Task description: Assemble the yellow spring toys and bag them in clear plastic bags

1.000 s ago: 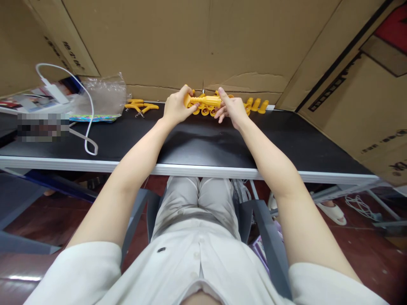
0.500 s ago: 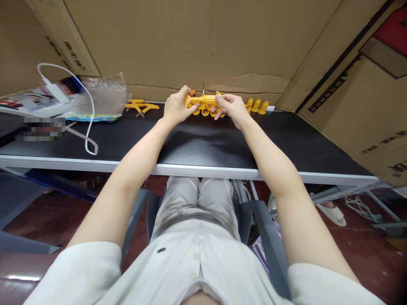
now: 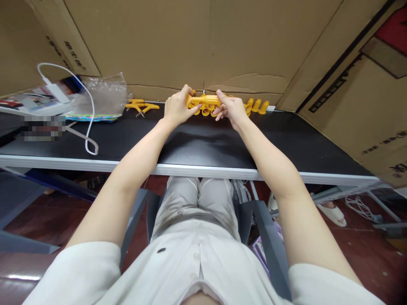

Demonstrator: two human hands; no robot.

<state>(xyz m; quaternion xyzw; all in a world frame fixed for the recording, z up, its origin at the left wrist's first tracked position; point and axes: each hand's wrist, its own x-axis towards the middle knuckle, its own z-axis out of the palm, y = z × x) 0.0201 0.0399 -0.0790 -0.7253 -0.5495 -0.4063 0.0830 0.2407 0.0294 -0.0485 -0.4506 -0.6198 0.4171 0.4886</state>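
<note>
Left hand is wrapped round one end of the yellow ribbed part, and the right hand pinches the other end in its fingers. It's just above the worktop at the far edge, by the loose yellow pieces. Looks mid-assembly to me; the next bit needs a steady left hold while the right seats its end.

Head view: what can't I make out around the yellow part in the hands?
1. Both ends of the yellow part: covered by the left hand and right hand, head view.
2. The small yellow pieces behind: partly hidden by the hands, too small for detail.
3. Left side of the table: a blurred patch hides something.
</note>
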